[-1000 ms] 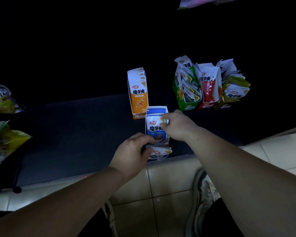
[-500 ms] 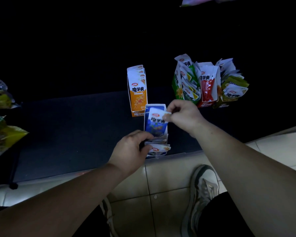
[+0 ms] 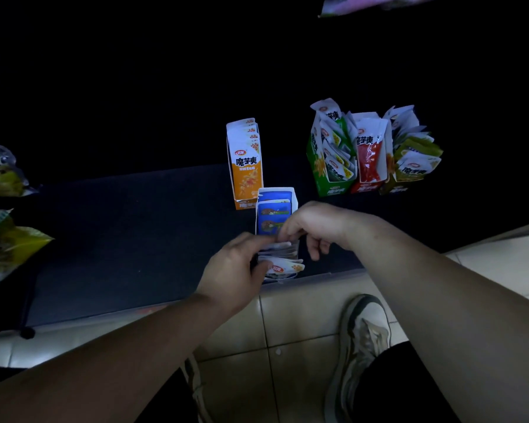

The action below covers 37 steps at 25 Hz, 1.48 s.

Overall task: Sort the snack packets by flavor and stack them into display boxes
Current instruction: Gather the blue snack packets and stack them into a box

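Five display boxes (image 3: pixel 275 195) on dark mat (image 3: pixel 129 233).

Wide bare counter (image 3: pixel 129 239) lies open toward 9 o'clock of the blue box (image 3: pixel 275 209), as far as the loose bags (image 3: pixel 9 239) at the edge. At 12 o'clock the orange box (image 3: pixel 245 161) stands just beside it. Toward 2 o'clock, past a clear gap, three boxes (image 3: pixel 370 154) crowd together.

Bare forearms, grey-white sneaker (image 3: pixel 364 340), dark trousers (image 3: pixel 403 389).

Dark table (image 3: pixel 119 239) carries blue (image 3: pixel 275 195), orange (image 3: pixel 245 166), green (image 3: pixel 327 166), red boxes (image 3: pixel 370 160).
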Available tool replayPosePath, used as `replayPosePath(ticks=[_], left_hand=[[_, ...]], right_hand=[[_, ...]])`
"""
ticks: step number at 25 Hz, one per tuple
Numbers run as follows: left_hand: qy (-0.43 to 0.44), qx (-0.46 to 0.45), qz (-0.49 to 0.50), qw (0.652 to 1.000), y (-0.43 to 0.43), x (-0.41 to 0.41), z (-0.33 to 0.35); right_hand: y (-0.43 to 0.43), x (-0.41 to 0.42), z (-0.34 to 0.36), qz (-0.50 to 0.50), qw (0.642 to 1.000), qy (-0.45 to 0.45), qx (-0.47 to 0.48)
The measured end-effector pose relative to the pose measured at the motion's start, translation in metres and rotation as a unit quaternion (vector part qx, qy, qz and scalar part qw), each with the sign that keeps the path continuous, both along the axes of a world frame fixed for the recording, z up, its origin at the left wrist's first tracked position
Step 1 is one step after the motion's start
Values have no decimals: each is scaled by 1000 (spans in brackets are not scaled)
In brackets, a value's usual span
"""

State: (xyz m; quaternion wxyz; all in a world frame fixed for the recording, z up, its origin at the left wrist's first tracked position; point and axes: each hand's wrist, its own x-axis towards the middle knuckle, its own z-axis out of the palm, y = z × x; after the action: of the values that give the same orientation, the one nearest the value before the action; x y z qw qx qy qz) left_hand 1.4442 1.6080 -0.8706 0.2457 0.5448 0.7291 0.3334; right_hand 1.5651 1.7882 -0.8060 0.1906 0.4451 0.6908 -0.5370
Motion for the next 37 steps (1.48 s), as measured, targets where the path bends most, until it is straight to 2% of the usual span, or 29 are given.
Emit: replayPosePath(ticks=[1,3,5,6,9,14,17,20,23,25,30,33,35,37], left_hand=[[23,1,-11,1000,-2,0,-1],[66,-1,-14,998,-3,-1,-2],[78,3,-14,997,-2,0,-2],[73,6,-16,997,-2,0,-3],[68,7,-24,997,-3,-2,-6],[60,-4,-31,998,-6,-2,-6],[57,-5,-24,998,-4,-1,-5],[50,-7,-9,999,0,1,0],[107,2,-1,994,5,2,2],[115,-10,5,993,9,2,1],[99,-41,-7,994,13,6,-5],[88,-28,-8,996,12,6,-3],[131,2,7,991,10,3,2],[245,20,-11,969,10,-2,8]], right_hand=[[2,0,-1,-29,999,18,1],[3,0,-12,-67,990,52,110],[-2,-4,-25,12,964,12,265],[-7,-5,-31,65,950,-25,306],[-4,-12,-38,105,934,-84,332],[2,-25,-43,126,929,-105,331],[-4,-25,-48,102,944,-86,301],[-1,-18,-45,67,953,-37,295],[10,-14,-26,16,960,60,272],[15,-13,-6,1,960,100,261],[12,-2,-8,-8,978,108,179],[12,2,-11,-96,974,147,147],[16,2,-4,-101,977,156,109],[19,1,4,-37,987,120,100]])
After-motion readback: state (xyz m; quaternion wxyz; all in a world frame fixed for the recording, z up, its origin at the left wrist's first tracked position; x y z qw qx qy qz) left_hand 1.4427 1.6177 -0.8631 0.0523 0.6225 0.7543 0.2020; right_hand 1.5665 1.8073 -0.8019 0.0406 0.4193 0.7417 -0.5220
